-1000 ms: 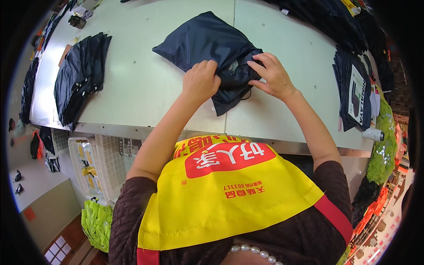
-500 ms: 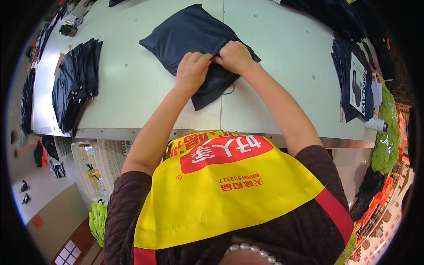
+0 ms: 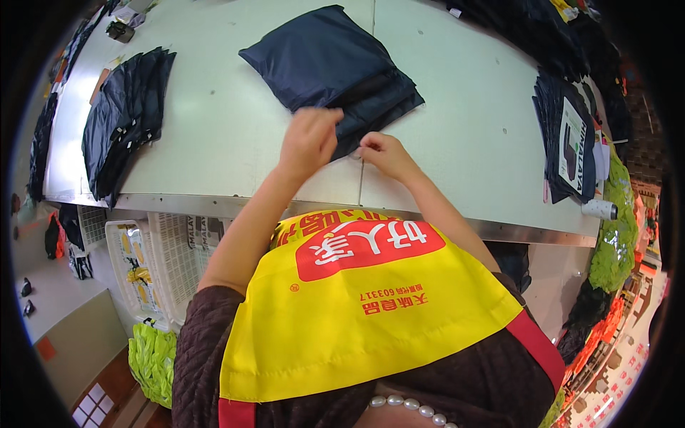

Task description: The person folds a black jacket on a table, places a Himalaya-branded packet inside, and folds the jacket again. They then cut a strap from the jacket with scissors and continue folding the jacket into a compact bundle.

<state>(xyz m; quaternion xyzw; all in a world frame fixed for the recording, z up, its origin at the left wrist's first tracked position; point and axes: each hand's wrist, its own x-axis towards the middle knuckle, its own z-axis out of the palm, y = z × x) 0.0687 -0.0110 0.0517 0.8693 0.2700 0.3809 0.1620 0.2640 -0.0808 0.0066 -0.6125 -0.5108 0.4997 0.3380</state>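
Observation:
A folded dark navy fabric bag (image 3: 328, 64) lies on the pale work table (image 3: 214, 143) in front of me. My left hand (image 3: 308, 139) is closed on the near edge of the bag, fingers curled over the fabric. Just to its right, my right hand (image 3: 382, 152) pinches the same near corner with fingertips together. Both hands sit close side by side at the near end of the bag. I wear a yellow and red apron over a dark brown knitted top.
A stack of dark folded bags (image 3: 121, 121) lies at the table's left. Another dark pile with a white label (image 3: 571, 143) sits at the right edge. White plastic baskets (image 3: 157, 264) stand below the table's front edge. A white roll (image 3: 599, 208) rests at the right corner.
Both hands have drawn back toward me, from the middle of the bag to its near corner. The bag now lies flatter and more squarely folded.

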